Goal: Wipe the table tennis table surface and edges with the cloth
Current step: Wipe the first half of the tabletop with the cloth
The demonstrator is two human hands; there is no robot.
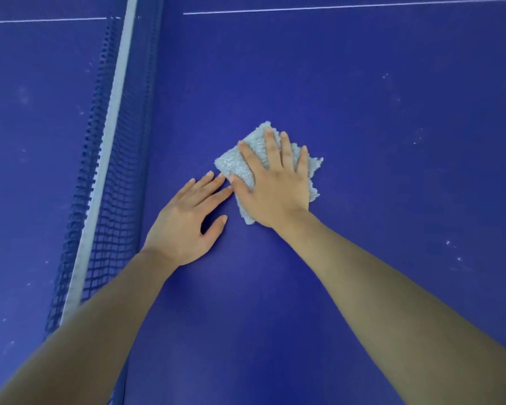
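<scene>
Two hands are laid flat, fingers straight: the cloth (pixel 234 168) is pressed under the right hand (pixel 275 185), the left hand (pixel 187 220) is rested beside it on the table (pixel 392 171), and even, overlapping strokes toward the specks (pixel 453 249) at lower right are advised.

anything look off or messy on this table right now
Nothing is broken or askew. The only blemish is pale specks scattered on the blue table, to the right of the cloth and beyond the net, likely dust not yet wiped. The right hand presses the cloth flat.
</scene>
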